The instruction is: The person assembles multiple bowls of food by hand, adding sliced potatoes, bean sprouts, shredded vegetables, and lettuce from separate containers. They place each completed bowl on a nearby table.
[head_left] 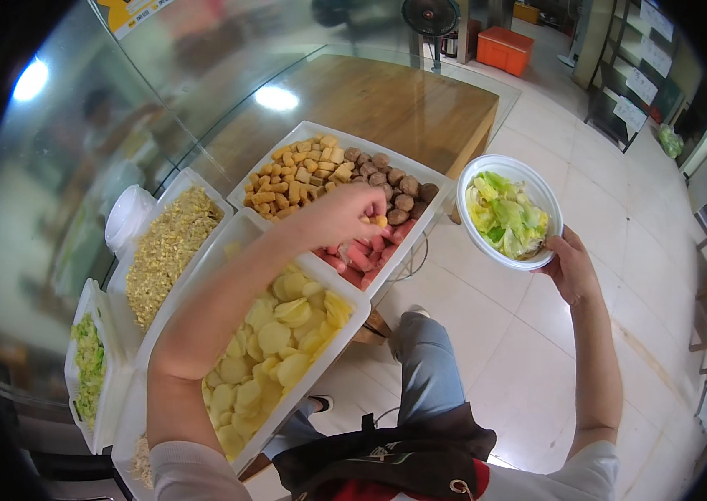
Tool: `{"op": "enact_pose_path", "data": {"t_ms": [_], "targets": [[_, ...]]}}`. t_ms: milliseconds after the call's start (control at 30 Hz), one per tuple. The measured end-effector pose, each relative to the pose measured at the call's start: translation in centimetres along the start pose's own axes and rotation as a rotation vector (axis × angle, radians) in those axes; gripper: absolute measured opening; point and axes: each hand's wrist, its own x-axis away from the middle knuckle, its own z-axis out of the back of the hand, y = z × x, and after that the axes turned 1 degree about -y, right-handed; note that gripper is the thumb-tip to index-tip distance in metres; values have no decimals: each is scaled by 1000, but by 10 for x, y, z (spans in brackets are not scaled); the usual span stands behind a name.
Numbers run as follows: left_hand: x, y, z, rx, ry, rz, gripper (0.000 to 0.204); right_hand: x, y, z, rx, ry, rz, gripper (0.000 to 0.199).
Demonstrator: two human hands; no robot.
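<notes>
My right hand (572,265) grips the rim of a white round bowl (463,219), held out over the floor at the right. Inside lie pale green lettuce leaves (505,213). Over the far white tray (434,177), my left hand (359,210) has its fingers closed on a small golden food piece (381,221). Just beneath it are pink sausage pieces (362,255). That tray also has golden-tan food chunks (311,163) at its left and brown meatballs (403,185) at its right. My left forearm hides part of the trays.
Potato slices (274,338) fill the near tray. Further left stand a tray of chopped yellowish food (171,242), shredded greens (88,363) and a white container (128,215). Behind are a wooden table (370,96) and glass panel (195,75); an orange box (504,50) sits on the floor.
</notes>
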Motion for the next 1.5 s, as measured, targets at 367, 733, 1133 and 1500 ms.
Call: {"op": "enact_pose_path", "data": {"t_ms": [367, 733, 1133, 1500], "targets": [[-9, 33, -21, 85, 134, 178, 15, -19, -10, 19, 15, 28, -3, 37], [-135, 83, 59, 355, 167, -159, 22, -136, -38, 15, 89, -12, 132, 33], [-177, 13, 76, -350, 661, -322, 21, -240, 0, -45, 86, -116, 19, 24], [270, -208, 229, -915, 856, 790, 35, -191, -1, -102, 208, 19, 79, 30]]}}
